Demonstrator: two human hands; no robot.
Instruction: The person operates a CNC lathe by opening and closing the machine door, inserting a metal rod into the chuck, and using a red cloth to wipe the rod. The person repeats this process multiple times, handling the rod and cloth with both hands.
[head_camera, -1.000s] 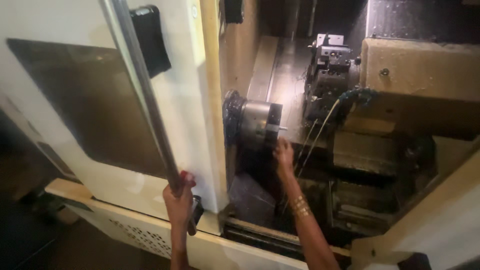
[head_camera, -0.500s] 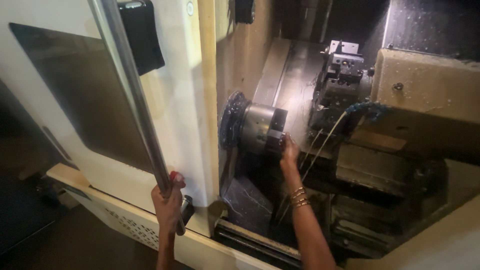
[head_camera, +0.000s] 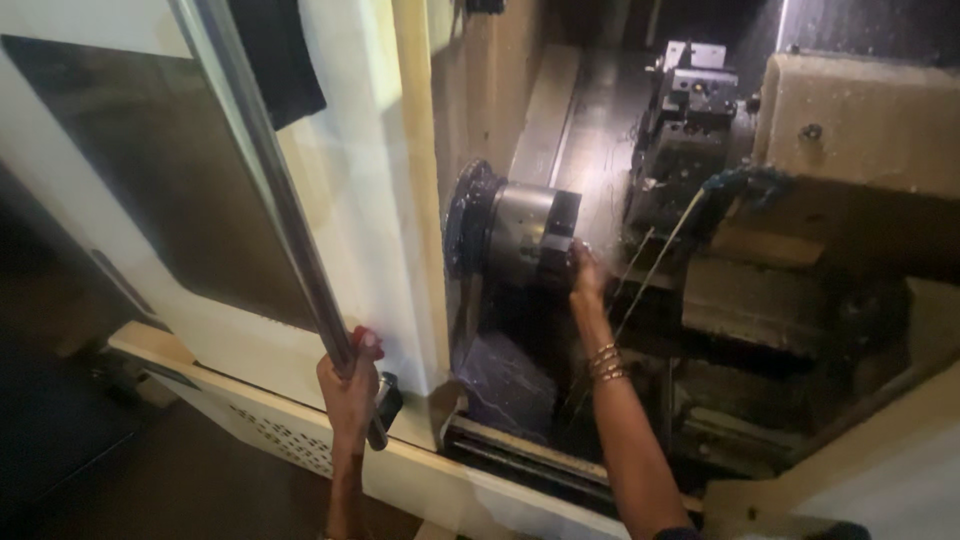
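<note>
1. Left hand (head_camera: 350, 385) is closed around the lower end of a long metal bar handle (head_camera: 275, 205), which runs up and away from the fist along the cream sliding door (head_camera: 370, 180) of the machine.
2. Right hand (head_camera: 585, 275) reaches into the machine's open bay, its fingers resting against the front face of the round steel chuck (head_camera: 530, 235); whether it grips anything there cannot be told, since the fingertips are dark and partly hidden.
3. Several thin bangles (head_camera: 605, 362) sit on the right wrist, just below the hand.
4. Between the two hands stands the door's edge, with the chuck just past it on the side of the right hand.
5. To the right of the right hand, a little above it, sits the dark tool turret (head_camera: 690, 130), near the chuck but apart from it.
6. Beyond the turret, further from the right hand, is a large cream housing (head_camera: 860, 120) flecked with spots.
7. Left of the left hand and above it, a dark window panel (head_camera: 150, 170) is set in the door.
8. Below the right forearm, a cream sill (head_camera: 520, 500) runs along the front of the bay.
</note>
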